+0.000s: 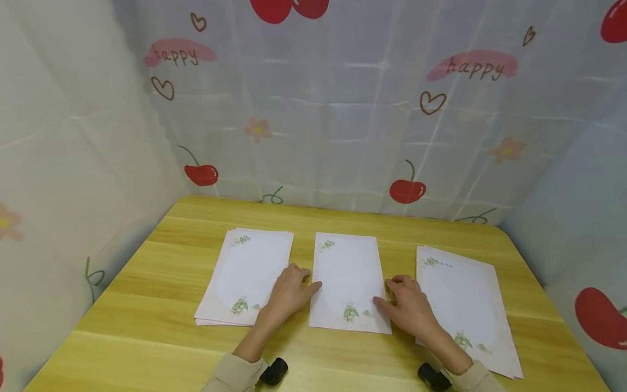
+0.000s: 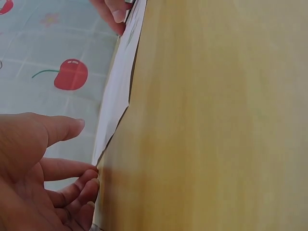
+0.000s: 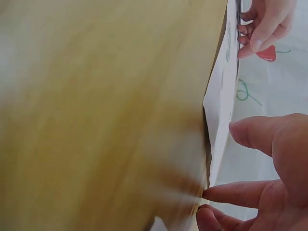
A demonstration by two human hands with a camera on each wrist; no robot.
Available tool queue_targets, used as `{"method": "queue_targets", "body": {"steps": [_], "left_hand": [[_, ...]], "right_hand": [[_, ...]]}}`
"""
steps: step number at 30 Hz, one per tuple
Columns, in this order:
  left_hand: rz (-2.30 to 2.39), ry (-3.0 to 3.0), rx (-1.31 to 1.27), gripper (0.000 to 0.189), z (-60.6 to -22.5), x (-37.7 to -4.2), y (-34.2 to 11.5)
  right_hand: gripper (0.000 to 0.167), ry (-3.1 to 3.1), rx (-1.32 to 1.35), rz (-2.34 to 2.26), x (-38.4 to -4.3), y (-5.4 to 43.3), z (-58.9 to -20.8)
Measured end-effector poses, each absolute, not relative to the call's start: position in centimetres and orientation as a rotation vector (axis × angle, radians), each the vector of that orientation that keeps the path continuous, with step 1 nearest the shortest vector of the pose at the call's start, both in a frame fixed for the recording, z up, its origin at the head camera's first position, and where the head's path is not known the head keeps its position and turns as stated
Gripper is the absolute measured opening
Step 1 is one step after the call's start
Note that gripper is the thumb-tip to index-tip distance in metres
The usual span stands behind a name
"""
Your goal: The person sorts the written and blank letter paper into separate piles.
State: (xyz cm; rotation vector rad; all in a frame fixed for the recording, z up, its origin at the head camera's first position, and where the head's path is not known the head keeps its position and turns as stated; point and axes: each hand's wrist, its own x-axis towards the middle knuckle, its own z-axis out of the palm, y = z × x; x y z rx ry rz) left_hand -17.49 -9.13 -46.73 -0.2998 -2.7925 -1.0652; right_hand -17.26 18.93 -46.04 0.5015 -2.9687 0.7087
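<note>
A sheet of white paper with green plant prints in two corners lies flat on the table between my hands. At its left edge is my left hand, its thumb toward the sheet and its other fingers beside the left paper stack. In the left wrist view that hand's index fingertip is right at the paper's edge, the thumb held apart. My right hand is at the sheet's right edge in the same way, with loosely bent fingers. In the right wrist view its index fingertip meets the paper's edge.
A stack of matching paper lies at the left, its sheets slightly uneven. Another fanned stack lies at the right, turned at an angle. Behind the wooden table hangs a curtain printed with cherries.
</note>
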Motion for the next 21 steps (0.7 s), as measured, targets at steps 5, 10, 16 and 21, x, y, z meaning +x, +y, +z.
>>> {"method": "queue_targets", "body": {"steps": [5, 10, 16, 21], "left_hand": [[-1.083, -2.788, -0.318, 0.048, -46.80, -17.52, -8.79], [-1.135, -2.775, -0.319, 0.051, -46.76, -17.49, -8.59], [-1.189, -2.776, -0.286, 0.023, -46.84, -17.55, -8.51], [-1.314, -2.737, -0.253, 0.027, -46.84, -17.61, -8.57]], "right_hand": [[0.055, -2.946, 0.512, 0.746, -17.21, 18.61, -46.13], [0.055, -2.931, 0.507, 0.784, -17.24, 18.51, -46.37], [0.055, -2.931, 0.499, 0.835, -17.15, 18.52, -46.40], [0.051, -2.915, 0.454, 1.023, -17.17, 18.52, -46.27]]}}
